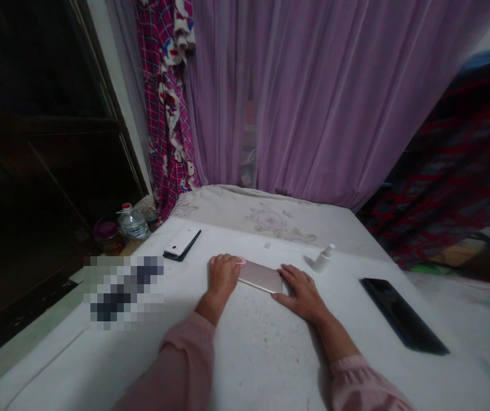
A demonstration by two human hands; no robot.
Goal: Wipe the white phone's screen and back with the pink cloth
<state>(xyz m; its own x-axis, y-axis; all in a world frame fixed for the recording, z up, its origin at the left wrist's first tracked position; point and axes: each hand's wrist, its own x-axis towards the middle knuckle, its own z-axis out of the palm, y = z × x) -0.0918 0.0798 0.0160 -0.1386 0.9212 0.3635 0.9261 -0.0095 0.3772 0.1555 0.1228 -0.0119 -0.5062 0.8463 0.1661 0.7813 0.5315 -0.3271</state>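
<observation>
Left hand (224, 276) and right hand (301, 292) stand narrowly around the ends of a flat rose-gold metal smartphone (260, 277) lying on a white surface (253, 354); whether either grips it cannot be told. Uneven pressure from the 2 hands could skid it sideways.

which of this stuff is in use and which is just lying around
In use: rose-gold phone, between the left hand and right hand

Lying about: white phone, small white spray bottle, black tablet, plastic water bottle

No words, labels, numbers or signs can be read anywhere here.
</observation>
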